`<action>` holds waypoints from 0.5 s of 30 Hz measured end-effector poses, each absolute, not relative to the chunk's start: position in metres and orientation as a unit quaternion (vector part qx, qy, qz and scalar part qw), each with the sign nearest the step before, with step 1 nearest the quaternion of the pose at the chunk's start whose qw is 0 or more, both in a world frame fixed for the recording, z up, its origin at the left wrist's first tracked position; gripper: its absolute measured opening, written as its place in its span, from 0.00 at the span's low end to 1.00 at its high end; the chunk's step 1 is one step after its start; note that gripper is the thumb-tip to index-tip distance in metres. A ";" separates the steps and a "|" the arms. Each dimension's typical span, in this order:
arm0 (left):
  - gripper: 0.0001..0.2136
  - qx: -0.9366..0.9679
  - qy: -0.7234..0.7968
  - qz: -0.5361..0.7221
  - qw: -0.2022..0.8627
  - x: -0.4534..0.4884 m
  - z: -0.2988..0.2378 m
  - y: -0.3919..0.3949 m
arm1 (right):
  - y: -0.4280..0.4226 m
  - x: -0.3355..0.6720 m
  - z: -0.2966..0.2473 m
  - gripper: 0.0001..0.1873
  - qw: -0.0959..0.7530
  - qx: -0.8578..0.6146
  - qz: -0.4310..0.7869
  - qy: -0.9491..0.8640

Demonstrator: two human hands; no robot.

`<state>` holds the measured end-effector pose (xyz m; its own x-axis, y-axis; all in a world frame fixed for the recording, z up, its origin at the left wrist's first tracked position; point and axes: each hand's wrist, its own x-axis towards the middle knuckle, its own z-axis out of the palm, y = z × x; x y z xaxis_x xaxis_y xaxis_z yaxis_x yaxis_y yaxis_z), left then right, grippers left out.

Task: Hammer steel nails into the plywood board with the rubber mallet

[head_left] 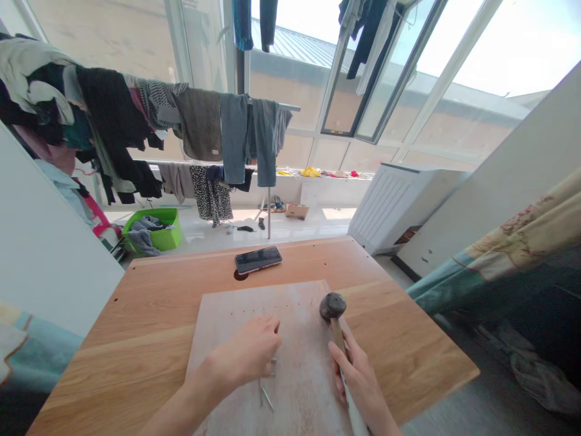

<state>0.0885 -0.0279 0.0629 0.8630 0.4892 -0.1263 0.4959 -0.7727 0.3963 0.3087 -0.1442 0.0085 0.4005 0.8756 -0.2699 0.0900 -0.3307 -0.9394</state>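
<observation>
One mallet (336,330), over the pale board's (299,357) right edge; right hand (357,366), fingers closed around it. Left hand (254,349) beside metal pins (268,399), fingers curled, contents hidden from me. Black phone (258,260) beyond, on wooden tabletop (408,345).

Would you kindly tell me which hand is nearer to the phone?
Left: the left hand, over the board, is on the near side of the phone; the right hand, gripping the mallet, is farther off toward the right.
</observation>
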 end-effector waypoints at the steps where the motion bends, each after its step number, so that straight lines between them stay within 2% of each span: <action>1: 0.07 0.940 0.261 -0.007 0.222 0.092 0.063 -0.023 | -0.144 0.309 0.007 0.35 0.461 -0.701 0.421 -0.346; 4: 0.07 0.907 0.266 0.058 0.321 0.107 0.056 -0.005 | -0.144 0.309 0.004 0.38 0.460 -0.706 0.411 -0.348; 7: 0.15 0.830 0.295 0.213 0.423 0.129 0.037 0.014 | -0.145 0.309 0.003 0.38 0.460 -0.707 0.407 -0.351; 10: 0.14 0.794 0.316 0.303 0.421 0.151 0.015 0.025 | -0.145 0.309 0.003 0.37 0.459 -0.706 0.407 -0.354; 15: 0.10 0.795 0.329 0.308 0.407 0.163 -0.002 0.024 | -0.146 0.310 0.001 0.35 0.462 -0.708 0.397 -0.358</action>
